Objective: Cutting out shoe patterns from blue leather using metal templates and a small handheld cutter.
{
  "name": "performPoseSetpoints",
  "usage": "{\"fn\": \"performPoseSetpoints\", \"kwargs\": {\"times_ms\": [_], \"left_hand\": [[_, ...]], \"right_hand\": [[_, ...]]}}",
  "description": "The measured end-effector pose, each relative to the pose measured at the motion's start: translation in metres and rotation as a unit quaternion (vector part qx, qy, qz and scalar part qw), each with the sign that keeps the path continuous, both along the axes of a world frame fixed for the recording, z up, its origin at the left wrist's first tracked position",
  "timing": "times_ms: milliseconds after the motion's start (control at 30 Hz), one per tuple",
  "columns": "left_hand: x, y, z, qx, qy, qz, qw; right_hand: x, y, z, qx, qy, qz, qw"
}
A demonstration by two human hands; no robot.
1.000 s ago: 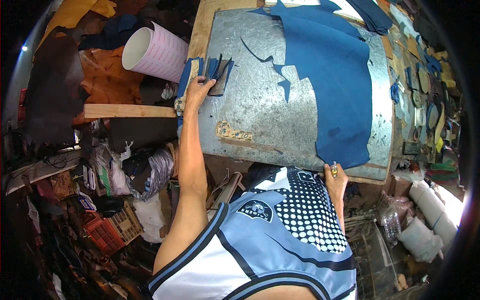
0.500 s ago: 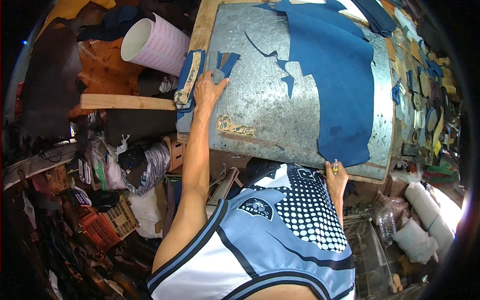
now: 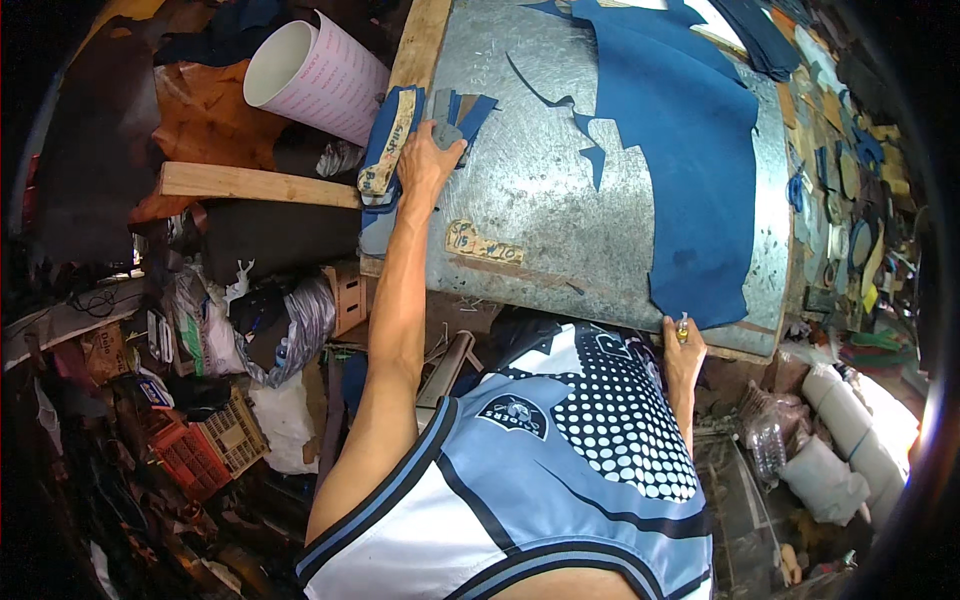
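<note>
Head | blue sheet (image 3: 700,180) stretched near-to-far on metal tabletop (image 3: 560,225) | left hand (image 3: 428,166) on grey piece (image 3: 447,134), grip unclear; right hand (image 3: 685,356) clamped on tool (image 3: 683,328) | red crate (image 3: 188,460) leftward

The left arm (image 3: 393,300) was stretched forward, its elbow (image 3: 398,378) almost straight. The left hand (image 3: 428,165) was turned with its back upward and the thumb (image 3: 458,150) spread to the right. The right hand (image 3: 684,352) was lower, with bent fingers (image 3: 697,340); the right forearm (image 3: 682,398) perhaps pointed forward, but it showed only partly.
</note>
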State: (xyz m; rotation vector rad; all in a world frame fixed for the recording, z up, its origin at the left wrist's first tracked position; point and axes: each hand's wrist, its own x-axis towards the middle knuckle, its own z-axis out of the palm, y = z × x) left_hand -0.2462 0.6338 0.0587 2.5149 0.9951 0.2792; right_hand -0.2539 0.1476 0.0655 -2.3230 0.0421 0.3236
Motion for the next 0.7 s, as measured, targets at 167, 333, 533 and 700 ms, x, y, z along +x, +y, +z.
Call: {"fn": "performPoseSetpoints", "kwargs": {"times_ms": [167, 333, 533, 700], "left_hand": [[-0.001, 0.004, -0.002, 0.015, -0.008, -0.015, 1.000], [-0.021, -0.007, 0.006, 0.102, -0.033, -0.037, 0.994], [-0.113, -0.073, 0.000, 0.051, 0.070, -0.261, 0.961], [-0.181, -0.121, -0.004, -0.019, 0.055, -0.300, 0.952]], "right_hand": [[0.001, -0.002, -0.006, -0.006, 0.010, -0.010, 1.000], [0.002, -0.001, -0.011, -0.015, 0.022, -0.028, 0.999], [-0.002, 0.008, -0.002, -0.018, 0.014, -0.036, 0.999], [-0.002, 0.012, 0.003, -0.032, 0.010, -0.023, 0.999]]}}
